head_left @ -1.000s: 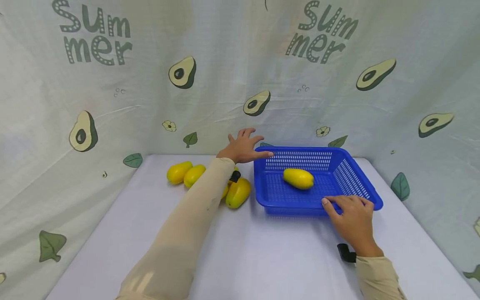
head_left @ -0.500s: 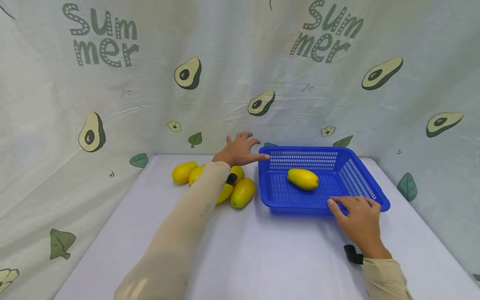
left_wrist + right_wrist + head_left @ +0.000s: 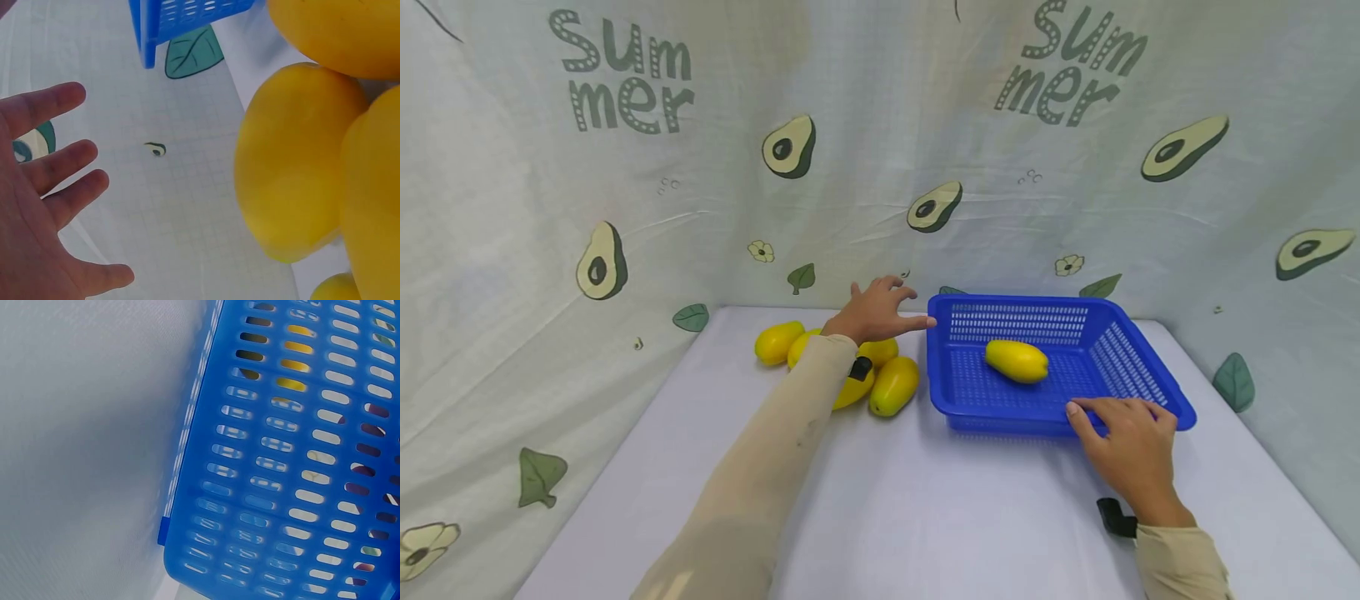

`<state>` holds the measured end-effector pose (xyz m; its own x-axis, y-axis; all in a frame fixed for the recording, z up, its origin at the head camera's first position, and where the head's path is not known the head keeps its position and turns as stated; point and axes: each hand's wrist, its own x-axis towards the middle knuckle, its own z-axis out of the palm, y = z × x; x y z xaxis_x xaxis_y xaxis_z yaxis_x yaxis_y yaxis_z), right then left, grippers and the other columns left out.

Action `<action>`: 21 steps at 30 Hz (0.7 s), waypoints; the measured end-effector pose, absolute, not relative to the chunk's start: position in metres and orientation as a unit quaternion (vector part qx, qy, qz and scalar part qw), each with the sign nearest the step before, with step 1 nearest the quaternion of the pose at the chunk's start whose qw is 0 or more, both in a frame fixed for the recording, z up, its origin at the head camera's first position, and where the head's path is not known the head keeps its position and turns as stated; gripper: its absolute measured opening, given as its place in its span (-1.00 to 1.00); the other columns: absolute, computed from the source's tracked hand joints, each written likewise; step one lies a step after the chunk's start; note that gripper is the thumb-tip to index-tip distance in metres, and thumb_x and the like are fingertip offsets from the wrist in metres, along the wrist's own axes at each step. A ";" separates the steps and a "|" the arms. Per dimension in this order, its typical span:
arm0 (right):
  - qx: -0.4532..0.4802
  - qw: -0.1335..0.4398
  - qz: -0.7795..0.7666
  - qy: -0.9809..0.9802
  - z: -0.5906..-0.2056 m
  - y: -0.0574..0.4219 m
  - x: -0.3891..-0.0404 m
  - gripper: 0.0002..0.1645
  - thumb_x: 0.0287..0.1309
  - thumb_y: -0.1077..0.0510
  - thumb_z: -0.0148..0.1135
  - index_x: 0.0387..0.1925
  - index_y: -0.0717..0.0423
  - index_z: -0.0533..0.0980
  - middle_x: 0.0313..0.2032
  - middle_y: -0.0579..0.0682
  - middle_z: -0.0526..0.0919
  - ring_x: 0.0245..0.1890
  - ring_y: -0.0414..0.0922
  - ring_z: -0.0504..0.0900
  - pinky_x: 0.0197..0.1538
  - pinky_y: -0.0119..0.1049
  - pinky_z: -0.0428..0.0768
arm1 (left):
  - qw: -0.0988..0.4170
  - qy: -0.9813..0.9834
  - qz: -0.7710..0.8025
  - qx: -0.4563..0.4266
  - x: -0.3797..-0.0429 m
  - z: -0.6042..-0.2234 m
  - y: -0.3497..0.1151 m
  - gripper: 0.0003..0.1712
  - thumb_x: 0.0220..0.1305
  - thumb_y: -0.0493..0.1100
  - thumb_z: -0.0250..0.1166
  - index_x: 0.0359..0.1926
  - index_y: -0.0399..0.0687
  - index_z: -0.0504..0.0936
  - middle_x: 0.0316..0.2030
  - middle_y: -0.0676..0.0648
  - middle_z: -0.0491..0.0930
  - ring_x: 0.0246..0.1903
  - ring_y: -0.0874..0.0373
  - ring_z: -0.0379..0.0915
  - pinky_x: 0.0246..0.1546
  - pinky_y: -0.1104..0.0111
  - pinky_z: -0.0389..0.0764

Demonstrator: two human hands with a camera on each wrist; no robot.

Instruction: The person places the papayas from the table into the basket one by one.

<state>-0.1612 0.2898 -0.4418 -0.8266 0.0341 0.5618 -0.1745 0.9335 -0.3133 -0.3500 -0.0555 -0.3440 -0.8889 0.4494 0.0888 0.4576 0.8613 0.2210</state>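
My left hand hovers, fingers spread and holding nothing, over the back of a group of yellow mangoes, near the left rim of a blue plastic basket. In the left wrist view its palm faces large mangoes across a gap. My forearm hides part of the group. One mango lies inside the basket. My right hand grips the basket's front rim near the right corner, thumb at the edge and fingers over it. Basket slots fill much of the right wrist view.
Everything stands on a white-covered table. Behind and at the sides hangs a pale cloth printed with avocados, leaves and lettering. The basket sits at the back right, close to the cloth.
My left hand has come slightly down and towards me, still spread. The head view has shifted, so the scene slides right. My right hand keeps its place on the basket rim.
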 end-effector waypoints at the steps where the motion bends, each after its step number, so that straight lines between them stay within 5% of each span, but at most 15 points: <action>1: 0.037 0.291 0.177 -0.940 -0.442 0.290 -0.162 -0.55 0.35 -0.12 0.19 -0.08 0.18 0.68 -0.08 0.29 0.69 0.00 0.28 0.48 0.17 0.37 0.06 | 0.019 -0.965 -0.119 -0.234 -0.349 -0.344 -0.057 -0.01 0.12 0.67 -0.02 0.39 0.23 0.45 0.47 -0.10 0.22 0.47 -0.08 0.02 0.33 -0.39 -0.20; 21: 0.047 0.317 0.178 -0.930 -0.445 0.289 -0.162 -0.61 0.32 -0.07 0.23 -0.13 0.17 0.70 -0.15 0.24 0.72 -0.04 0.23 0.50 0.16 0.34 0.10 | 0.032 -0.965 -0.106 -0.238 -0.338 -0.364 -0.068 -0.08 0.17 0.65 -0.04 0.28 0.20 0.57 0.29 -0.06 0.46 0.31 0.00 0.29 0.39 -0.15 0.08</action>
<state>-0.1625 0.2890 -0.4450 -0.7950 0.0262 0.6060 -0.2000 0.9319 -0.3025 -0.3381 -0.0684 -0.3640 -0.8849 0.4520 0.1122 0.4656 0.8647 0.1883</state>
